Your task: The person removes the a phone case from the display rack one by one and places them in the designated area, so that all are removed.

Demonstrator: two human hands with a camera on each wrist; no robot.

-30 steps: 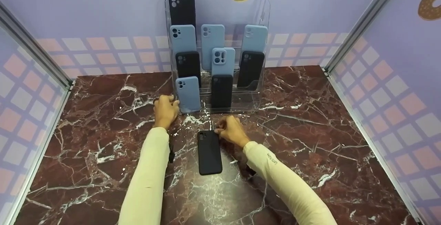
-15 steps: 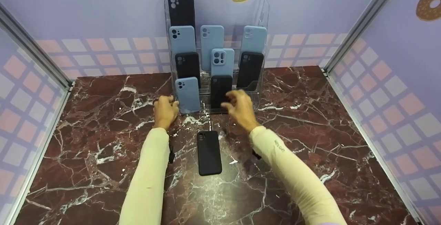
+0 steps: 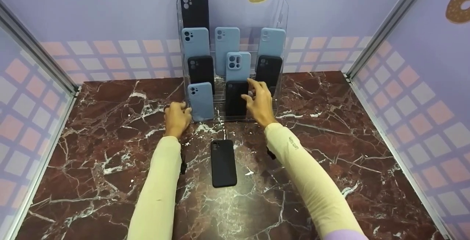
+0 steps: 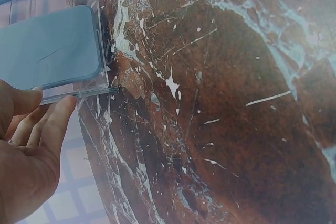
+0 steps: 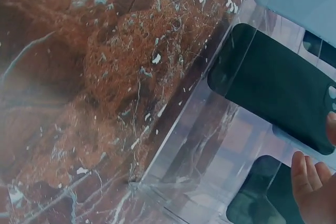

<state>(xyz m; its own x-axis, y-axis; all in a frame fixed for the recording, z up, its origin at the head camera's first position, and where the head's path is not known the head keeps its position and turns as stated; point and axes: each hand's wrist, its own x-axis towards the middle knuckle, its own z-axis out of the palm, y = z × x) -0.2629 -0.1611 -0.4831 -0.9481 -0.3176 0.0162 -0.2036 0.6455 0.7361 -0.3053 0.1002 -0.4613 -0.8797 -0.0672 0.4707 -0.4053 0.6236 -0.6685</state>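
Note:
In the head view my left hand (image 3: 177, 119) is at the left side of a clear stepped display stand (image 3: 270, 108). The left wrist view shows its thumb and fingers pinching the stand's clear side panel (image 4: 79, 94), beside a light blue phone case (image 3: 200, 101). My right hand (image 3: 260, 102) is at the right edge of a black phone case (image 3: 235, 102) in the front row, thumb and fingers spread, its thumb near the upper part. Whether it touches the case is unclear. Another black phone case (image 3: 223, 163) lies flat on the table before the stand.
Higher steps hold more light blue and black cases, among them a blue case with a large camera frame (image 3: 238, 65) behind the front black one. The dark red marble table (image 3: 330, 151) ends at a patterned back wall (image 3: 147, 54); metal-edged side panels flank it.
My right hand has left the upper edge of the flat black case and moved forward to the front-row black case. The left hand has stayed at the stand's side.

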